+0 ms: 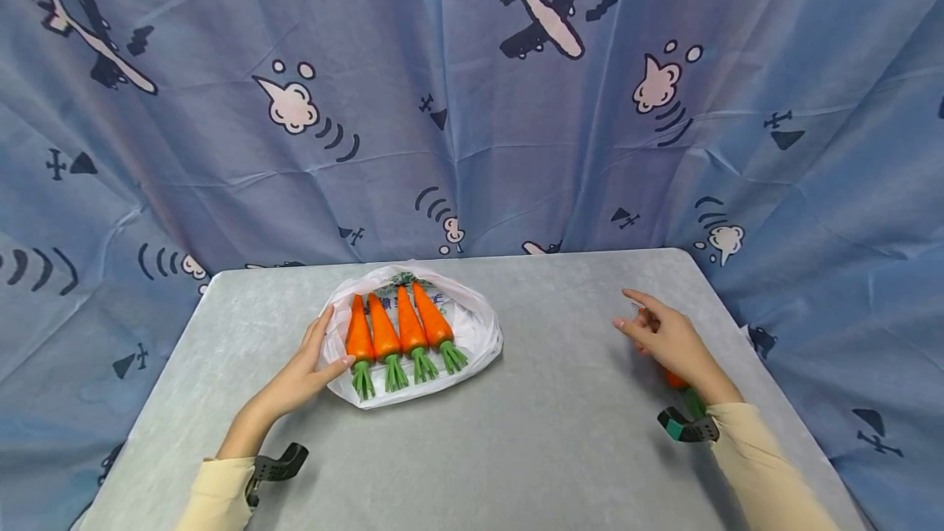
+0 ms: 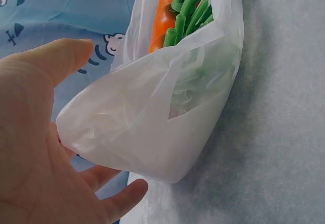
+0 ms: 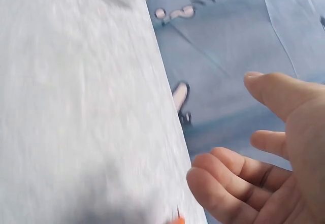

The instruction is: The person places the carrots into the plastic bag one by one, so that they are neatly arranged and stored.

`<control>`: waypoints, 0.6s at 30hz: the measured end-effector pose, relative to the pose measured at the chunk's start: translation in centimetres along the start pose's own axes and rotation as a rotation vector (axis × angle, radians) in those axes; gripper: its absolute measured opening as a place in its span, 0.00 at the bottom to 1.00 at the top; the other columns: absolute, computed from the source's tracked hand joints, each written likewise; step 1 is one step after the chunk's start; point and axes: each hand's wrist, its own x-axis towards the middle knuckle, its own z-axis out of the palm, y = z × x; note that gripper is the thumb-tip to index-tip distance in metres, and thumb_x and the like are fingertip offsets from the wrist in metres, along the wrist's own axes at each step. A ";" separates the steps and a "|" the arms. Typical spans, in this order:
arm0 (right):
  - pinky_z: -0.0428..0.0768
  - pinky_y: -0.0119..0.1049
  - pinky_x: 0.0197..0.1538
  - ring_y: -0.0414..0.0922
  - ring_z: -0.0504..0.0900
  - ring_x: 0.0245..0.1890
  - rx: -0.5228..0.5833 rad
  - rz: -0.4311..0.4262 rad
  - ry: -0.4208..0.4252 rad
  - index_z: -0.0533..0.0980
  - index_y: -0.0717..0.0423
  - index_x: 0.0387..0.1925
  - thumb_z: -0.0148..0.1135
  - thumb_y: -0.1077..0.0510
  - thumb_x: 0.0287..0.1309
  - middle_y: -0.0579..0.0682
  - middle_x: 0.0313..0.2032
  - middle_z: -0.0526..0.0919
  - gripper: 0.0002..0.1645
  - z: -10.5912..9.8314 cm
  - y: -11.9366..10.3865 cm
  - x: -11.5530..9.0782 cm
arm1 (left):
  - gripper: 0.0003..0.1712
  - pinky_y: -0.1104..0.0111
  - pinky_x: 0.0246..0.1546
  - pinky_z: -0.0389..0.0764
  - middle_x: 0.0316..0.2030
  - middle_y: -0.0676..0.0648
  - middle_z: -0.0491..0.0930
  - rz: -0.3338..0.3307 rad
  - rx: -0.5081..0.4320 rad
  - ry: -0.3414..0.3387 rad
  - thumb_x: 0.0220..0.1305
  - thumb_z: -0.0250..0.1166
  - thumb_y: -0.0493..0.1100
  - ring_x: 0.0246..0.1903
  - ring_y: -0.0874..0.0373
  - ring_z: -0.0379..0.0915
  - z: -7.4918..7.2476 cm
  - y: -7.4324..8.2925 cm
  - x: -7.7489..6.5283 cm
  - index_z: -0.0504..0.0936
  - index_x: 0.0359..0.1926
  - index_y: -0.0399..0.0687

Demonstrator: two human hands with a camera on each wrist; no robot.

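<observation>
Several orange carrots (image 1: 408,326) with green stalks lie side by side in an open white plastic bag (image 1: 483,342) left of the table's middle. My left hand (image 1: 295,383) is at the bag's left edge, thumb near the rim. In the left wrist view the thumb is spread away from the plastic bag (image 2: 122,117), with other fingertips partly behind and below it. My right hand (image 1: 673,342) is over the right side of the table with nothing in its loosely bent fingers. Below it another carrot (image 1: 674,379) is mostly hidden by the hand and wrist; its orange tip (image 3: 177,220) shows in the right wrist view.
A grey table (image 1: 546,433) carries everything. Behind and beside it hangs a blue curtain (image 1: 472,105) printed with aeroplanes. Each wrist wears a dark band, the left band (image 1: 282,463) and the right band (image 1: 687,426).
</observation>
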 end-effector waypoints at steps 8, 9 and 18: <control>0.82 0.33 0.29 0.44 0.80 0.25 0.003 0.088 0.049 0.60 0.58 0.73 0.57 0.39 0.67 0.59 0.34 0.79 0.43 -2.3 3.2 -1.7 | 0.55 0.30 0.69 0.48 0.77 0.29 0.36 -0.002 -0.002 0.005 0.69 0.62 0.53 0.75 0.27 0.38 0.0 -0.1 0.1 0.31 0.79 0.50; 0.81 0.33 0.28 0.43 0.79 0.25 0.003 0.100 0.050 0.59 0.58 0.74 0.57 0.39 0.67 0.58 0.34 0.79 0.43 -2.5 3.5 -1.8 | 0.55 0.30 0.69 0.48 0.77 0.29 0.36 -0.004 0.000 0.006 0.69 0.62 0.53 0.74 0.26 0.38 0.0 -0.1 0.1 0.31 0.79 0.50; 0.70 0.30 0.30 0.39 0.72 0.31 -0.074 0.166 0.017 0.62 0.57 0.72 0.56 0.35 0.66 0.56 0.37 0.80 0.44 -2.6 7.1 -2.8 | 0.55 0.30 0.69 0.48 0.76 0.28 0.37 -0.005 0.006 0.008 0.69 0.62 0.53 0.74 0.26 0.38 0.0 0.0 0.0 0.31 0.79 0.50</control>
